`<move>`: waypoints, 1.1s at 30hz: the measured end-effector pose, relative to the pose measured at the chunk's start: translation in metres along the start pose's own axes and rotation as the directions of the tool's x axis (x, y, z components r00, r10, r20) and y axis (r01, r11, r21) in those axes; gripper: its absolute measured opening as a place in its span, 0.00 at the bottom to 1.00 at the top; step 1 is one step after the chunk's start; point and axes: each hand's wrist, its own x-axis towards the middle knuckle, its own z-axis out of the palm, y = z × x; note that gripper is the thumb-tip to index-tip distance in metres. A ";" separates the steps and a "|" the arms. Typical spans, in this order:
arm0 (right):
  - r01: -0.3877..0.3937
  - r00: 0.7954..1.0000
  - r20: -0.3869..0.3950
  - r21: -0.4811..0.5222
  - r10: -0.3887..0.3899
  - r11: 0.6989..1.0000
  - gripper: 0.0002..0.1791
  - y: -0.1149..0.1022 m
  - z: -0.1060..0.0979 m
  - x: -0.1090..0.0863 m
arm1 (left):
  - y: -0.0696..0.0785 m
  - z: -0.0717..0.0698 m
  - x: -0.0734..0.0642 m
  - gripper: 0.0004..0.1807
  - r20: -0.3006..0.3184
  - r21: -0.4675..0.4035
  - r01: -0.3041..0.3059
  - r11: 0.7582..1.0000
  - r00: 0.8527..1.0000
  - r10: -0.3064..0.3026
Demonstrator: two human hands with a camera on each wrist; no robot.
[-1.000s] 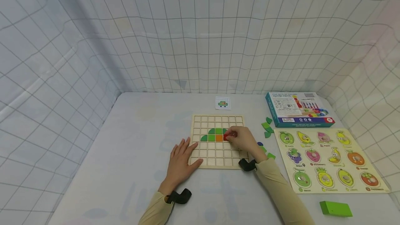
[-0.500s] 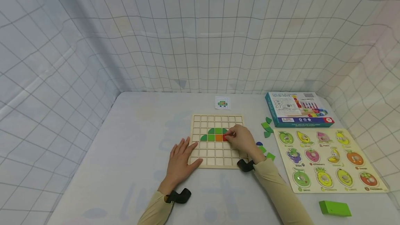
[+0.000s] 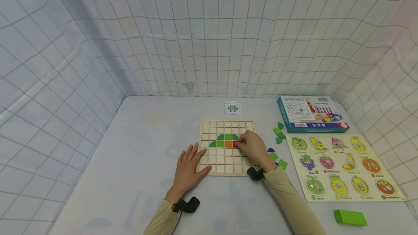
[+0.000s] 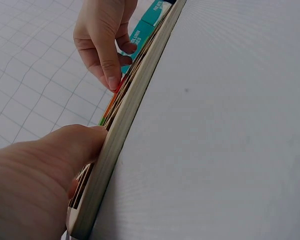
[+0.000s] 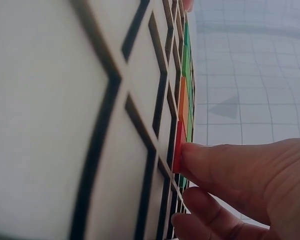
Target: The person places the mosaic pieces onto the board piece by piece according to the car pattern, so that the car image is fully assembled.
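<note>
A wooden grid board (image 3: 225,161) lies flat on the white table, holding several green tiles and an orange square tile (image 3: 229,144) in its cells. Beside the orange one is a red square tile (image 5: 178,147), in or just over a cell. My right hand (image 3: 254,147) holds this red tile at the fingertips, and the thumb (image 5: 202,157) is on its face in the right wrist view. Spread over the board's left edge, my left hand (image 3: 188,172) rests with straight fingers; its thumb touches the front rim in the left wrist view.
Behind the board lies a small pattern card (image 3: 232,107). Loose green tiles (image 3: 278,132) and a blue tile (image 3: 271,150) are to the right. Farther right are a boxed toy set (image 3: 313,115), a fruit puzzle board (image 3: 343,168) and a green block (image 3: 350,218).
The red tile, tilted in my right fingers a second ago, now lies flatter beside the orange tile. My right hand has shifted very slightly. The left hand stays put.
</note>
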 end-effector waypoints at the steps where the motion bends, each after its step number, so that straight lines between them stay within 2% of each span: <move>1: -0.005 1.000 0.000 0.002 0.005 1.000 0.04 0.000 0.000 0.000 | 0.000 0.000 0.000 0.34 0.004 -0.001 0.003 1.000 1.000 -0.003; 8: -0.035 0.999 0.024 -0.008 0.035 0.999 0.03 0.000 -0.002 -0.004 | 0.002 -0.002 -0.001 0.34 0.005 0.010 0.007 1.000 1.000 -0.007; 15: -0.030 0.998 0.049 0.026 0.029 0.999 0.06 0.000 -0.007 -0.011 | 0.003 -0.003 -0.001 0.34 0.010 0.004 0.015 1.000 1.000 -0.015; 22: -0.054 0.997 0.051 0.034 0.052 0.998 0.06 0.006 -0.020 -0.020 | 0.004 -0.003 0.000 0.34 0.015 0.001 0.014 1.000 1.000 -0.014; 27: -0.057 0.998 0.020 0.023 0.057 0.998 0.08 0.019 -0.037 -0.024 | 0.005 -0.003 0.000 0.34 0.013 0.004 0.012 1.000 1.000 -0.012; 33: -0.113 0.993 -0.025 0.019 0.113 0.993 0.11 0.045 -0.056 -0.029 | 0.005 -0.004 0.000 0.34 0.015 0.001 0.010 1.000 1.000 -0.010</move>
